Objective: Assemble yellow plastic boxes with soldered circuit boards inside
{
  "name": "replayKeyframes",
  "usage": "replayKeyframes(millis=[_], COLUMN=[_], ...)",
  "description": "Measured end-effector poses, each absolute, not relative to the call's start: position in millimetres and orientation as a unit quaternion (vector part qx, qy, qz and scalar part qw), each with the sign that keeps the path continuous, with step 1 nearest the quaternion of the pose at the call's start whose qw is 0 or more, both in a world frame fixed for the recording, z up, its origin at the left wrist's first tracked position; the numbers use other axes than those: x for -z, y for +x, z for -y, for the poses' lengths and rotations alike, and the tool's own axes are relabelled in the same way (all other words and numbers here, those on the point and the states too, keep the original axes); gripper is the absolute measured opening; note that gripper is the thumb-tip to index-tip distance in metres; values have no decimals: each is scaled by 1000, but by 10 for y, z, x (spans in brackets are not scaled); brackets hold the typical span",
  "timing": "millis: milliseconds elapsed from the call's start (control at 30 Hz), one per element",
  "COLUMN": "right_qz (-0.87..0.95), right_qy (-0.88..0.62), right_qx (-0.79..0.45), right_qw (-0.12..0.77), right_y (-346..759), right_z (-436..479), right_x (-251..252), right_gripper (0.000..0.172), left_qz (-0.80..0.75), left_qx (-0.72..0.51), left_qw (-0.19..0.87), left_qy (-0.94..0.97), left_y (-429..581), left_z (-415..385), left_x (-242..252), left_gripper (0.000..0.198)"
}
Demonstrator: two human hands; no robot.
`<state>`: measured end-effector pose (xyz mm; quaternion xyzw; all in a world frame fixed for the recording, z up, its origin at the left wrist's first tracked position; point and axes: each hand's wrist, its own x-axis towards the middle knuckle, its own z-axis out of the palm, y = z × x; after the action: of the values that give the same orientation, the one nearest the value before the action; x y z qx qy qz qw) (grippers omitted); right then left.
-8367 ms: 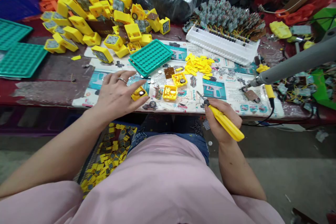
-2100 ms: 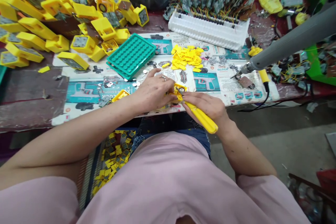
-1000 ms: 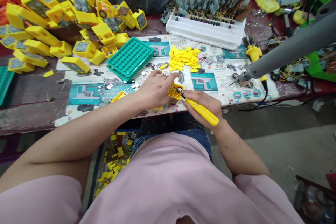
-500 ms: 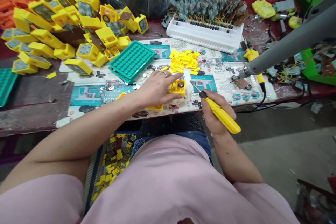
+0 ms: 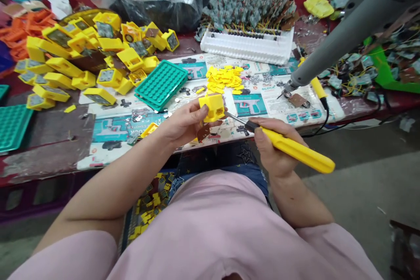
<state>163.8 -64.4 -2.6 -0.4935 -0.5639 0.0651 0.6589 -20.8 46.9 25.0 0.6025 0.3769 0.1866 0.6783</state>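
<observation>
Lifted above the bench edge is a yellow plastic housing (image 5: 214, 107) with small openings in its side. My left hand (image 5: 183, 124) grips it, thumb on the near face; the other fingers are mostly hidden behind. A brown flat piece (image 5: 203, 132) shows just below the housing. In my right hand (image 5: 275, 151) is a screwdriver (image 5: 297, 148) with a yellow handle, black collar and thin metal shaft. Its tip points left and reaches the housing's right side; whether it touches cannot be made out. Small yellow plastic pieces (image 5: 225, 79) lie in a heap behind the housing.
Green trays (image 5: 162, 83) lie left of the heap. Many yellow housings (image 5: 98, 41) are piled at the back left. A white foam rack (image 5: 246, 48) holds circuit boards. A grey arm (image 5: 341, 30) slants in from the right, near a yellow corded tool (image 5: 317, 87).
My left hand has picked the yellow housing up off the bench and turned it. The screwdriver has swung flatter, its tip now at the housing. The view has shifted slightly.
</observation>
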Motion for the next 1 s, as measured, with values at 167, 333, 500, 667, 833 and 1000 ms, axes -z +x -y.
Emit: replayKeyframes(millis=[167, 333, 500, 667, 833, 1000], right_qz=[613, 615, 620, 629, 625, 577], right_qy=[-490, -511, -511, -526, -519, -558], right_qx=[-112, -102, -67, -27, -18, -67], right_qw=[610, 592, 592, 572, 583, 593], right_y=[1638, 1616, 1570, 1540, 1548, 1652], right_z=[576, 463, 407, 361, 308, 401], right_x=[95, 323, 458, 420, 439, 397], right_gripper=[15, 10, 11, 11, 7, 9], left_qz=[-384, -414, -459, -466, -444, -440], left_qx=[-190, -115, -78, -69, -93, -208], left_qw=[617, 389, 265, 183, 169, 340], left_qy=[660, 815, 844, 863, 875, 805], left_y=[-180, -103, -7, 52, 16, -173], left_z=[-505, -553, -548, -523, -600, -687], left_x=[-181, -112, -73, -19, -26, -222], left_gripper=[81, 71, 71, 64, 65, 69])
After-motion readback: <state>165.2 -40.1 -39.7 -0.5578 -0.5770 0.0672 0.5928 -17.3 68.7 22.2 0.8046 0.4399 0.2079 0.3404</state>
